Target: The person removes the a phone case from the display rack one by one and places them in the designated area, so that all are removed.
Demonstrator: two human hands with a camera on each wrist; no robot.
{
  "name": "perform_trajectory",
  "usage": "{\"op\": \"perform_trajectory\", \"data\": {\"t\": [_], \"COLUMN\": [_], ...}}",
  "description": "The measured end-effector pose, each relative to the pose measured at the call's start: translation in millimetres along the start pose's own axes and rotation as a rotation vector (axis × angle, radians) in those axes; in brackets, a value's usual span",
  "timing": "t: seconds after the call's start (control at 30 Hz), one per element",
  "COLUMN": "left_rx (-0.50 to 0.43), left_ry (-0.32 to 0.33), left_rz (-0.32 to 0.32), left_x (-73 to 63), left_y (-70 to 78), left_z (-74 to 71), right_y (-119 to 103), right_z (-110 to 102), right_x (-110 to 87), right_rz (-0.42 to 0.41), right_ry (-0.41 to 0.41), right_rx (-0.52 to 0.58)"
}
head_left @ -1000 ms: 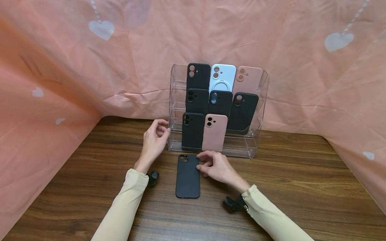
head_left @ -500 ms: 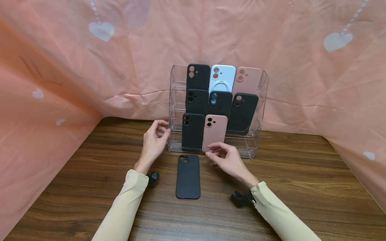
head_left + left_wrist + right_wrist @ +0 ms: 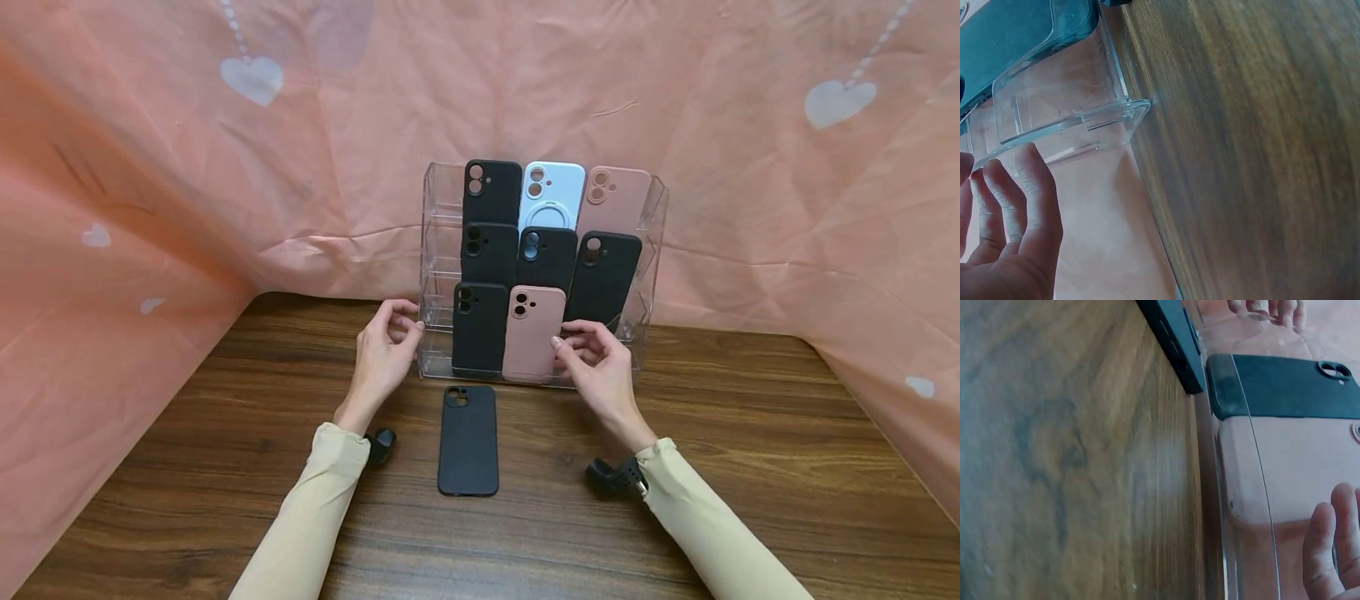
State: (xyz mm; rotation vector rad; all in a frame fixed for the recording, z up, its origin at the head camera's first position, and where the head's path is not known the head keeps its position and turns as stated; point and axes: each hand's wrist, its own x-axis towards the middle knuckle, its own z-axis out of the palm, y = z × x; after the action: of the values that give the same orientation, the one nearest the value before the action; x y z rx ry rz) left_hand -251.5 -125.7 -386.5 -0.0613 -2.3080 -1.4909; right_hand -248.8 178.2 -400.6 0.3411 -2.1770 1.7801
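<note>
A clear acrylic display rack (image 3: 429, 350) stands on the table, holding black, white and pink phone cases. My left hand (image 3: 386, 350) grips its left side panel between thumb and fingers; the left wrist view shows the fingertips (image 3: 1030, 153) against the panel. My right hand (image 3: 603, 371) is at the right edge of the pink phone case (image 3: 532, 333) in the lowest tier, its thumb nearest that edge. Whether the fingertips press it cannot be told. Left of it in that tier is a black phone case (image 3: 480, 333). Another black phone case (image 3: 468, 446) lies flat before the rack.
Higher tiers hold a white case with a ring (image 3: 553, 196), a pink case (image 3: 617, 200) and several black ones, one black case (image 3: 606, 279) tilted at right. Pink cloth with hearts (image 3: 337, 125) hangs behind and beside the wooden table (image 3: 750, 467).
My right hand has left the black case lying on the table and moved up and right, past the pink case's bottom to its right edge. The left hand stays at the rack.
</note>
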Motion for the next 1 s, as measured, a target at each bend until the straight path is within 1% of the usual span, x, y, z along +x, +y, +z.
{"op": "perform_trajectory", "data": {"t": [0.23, 0.57, 1.0], "left_rx": [-0.007, -0.018, -0.023], "left_ry": [-0.002, 0.000, 0.007], "left_rz": [-0.010, -0.012, -0.006], "left_x": [-0.7, 0.1, -0.5], "left_y": [-0.9, -0.6, -0.2], "left_z": [-0.1, 0.9, 1.4], "right_y": [2.2, 0.7, 2.1], "right_z": [-6.1, -6.8, -5.3], "right_x": [5.0, 9.2, 12.3], "right_rz": [0.044, 0.062, 0.080], "right_ry": [0.015, -0.014, -0.037], "right_rx": [-0.002, -0.018, -0.102]}}
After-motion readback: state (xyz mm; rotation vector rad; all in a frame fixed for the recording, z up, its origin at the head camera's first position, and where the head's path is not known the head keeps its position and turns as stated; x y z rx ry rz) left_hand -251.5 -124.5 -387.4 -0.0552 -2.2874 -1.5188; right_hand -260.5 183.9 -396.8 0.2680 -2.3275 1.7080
